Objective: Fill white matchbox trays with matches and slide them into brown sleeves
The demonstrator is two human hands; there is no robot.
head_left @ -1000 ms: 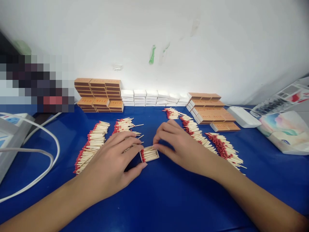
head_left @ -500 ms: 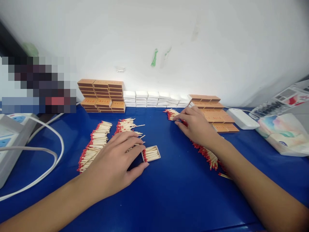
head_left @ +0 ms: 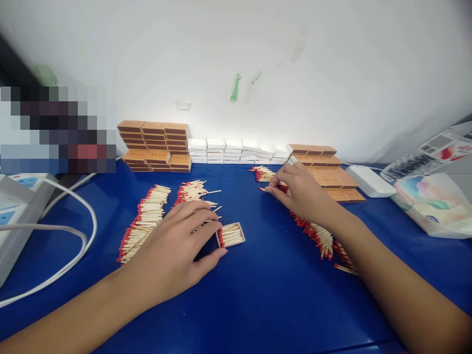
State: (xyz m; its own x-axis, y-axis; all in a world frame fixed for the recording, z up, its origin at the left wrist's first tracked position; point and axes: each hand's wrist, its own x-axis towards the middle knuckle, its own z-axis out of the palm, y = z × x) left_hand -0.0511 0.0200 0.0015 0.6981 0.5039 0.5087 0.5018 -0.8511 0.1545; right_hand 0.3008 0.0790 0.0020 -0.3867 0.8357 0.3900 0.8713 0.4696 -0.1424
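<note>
My left hand [head_left: 184,241] rests on the table with its thumb and index finger against the two long sides of a white matchbox tray [head_left: 242,231], at its left end. Matches with red heads [head_left: 231,235] lie side by side in the tray. Further right, my right hand [head_left: 297,189] is closed in a pinch. Red match heads [head_left: 261,189] poke out left of its fingertips; how many matches it holds I cannot tell. Beneath and beside this hand lies a long heap of matches [head_left: 319,238], partly covered by the hand and forearm.
Two rows of matches [head_left: 151,211] [head_left: 190,191] lie on the left. Along the wall stand orange matchboxes [head_left: 157,137], white trays [head_left: 224,150] and more orange boxes [head_left: 332,177]. A power strip [head_left: 22,211] with cables is at left; a white adapter [head_left: 370,181] and tissue pack [head_left: 433,204] are at right.
My right hand has drawn back slightly from the far end of the heap, and red match heads now show at its fingertips. My left hand and the tray have stayed put.
</note>
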